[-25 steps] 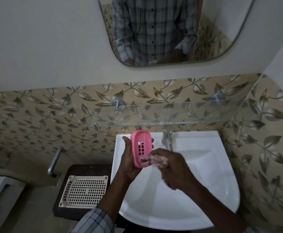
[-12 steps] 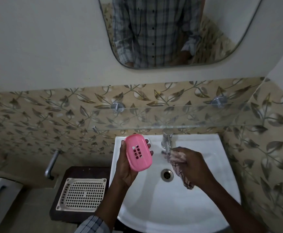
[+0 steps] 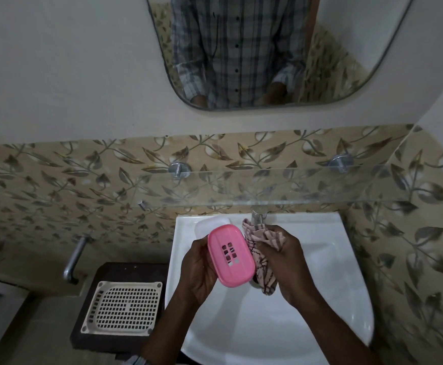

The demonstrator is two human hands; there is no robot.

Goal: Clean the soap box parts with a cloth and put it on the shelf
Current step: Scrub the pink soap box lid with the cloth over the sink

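Observation:
My left hand [image 3: 198,270] grips a pink soap box part [image 3: 231,255] with several drain slots, held over the white sink [image 3: 320,312] with its underside towards me. My right hand [image 3: 286,262] grips a pink striped cloth [image 3: 261,248], bunched against the right edge of the pink part. A pale translucent soap box part [image 3: 210,225] lies on the sink's back left rim. The glass shelf [image 3: 268,185] runs along the tiled wall above the sink.
A metal tap [image 3: 258,217] stands at the sink's back, just behind the cloth. A cream perforated tray [image 3: 121,308] sits on a dark stand left of the sink. A metal pipe [image 3: 74,260] sticks out of the left wall. A mirror [image 3: 268,48] hangs above.
The pink part has been turned so its underside faces me. My right hand pulled away with the cloth, then came back against the part's right edge.

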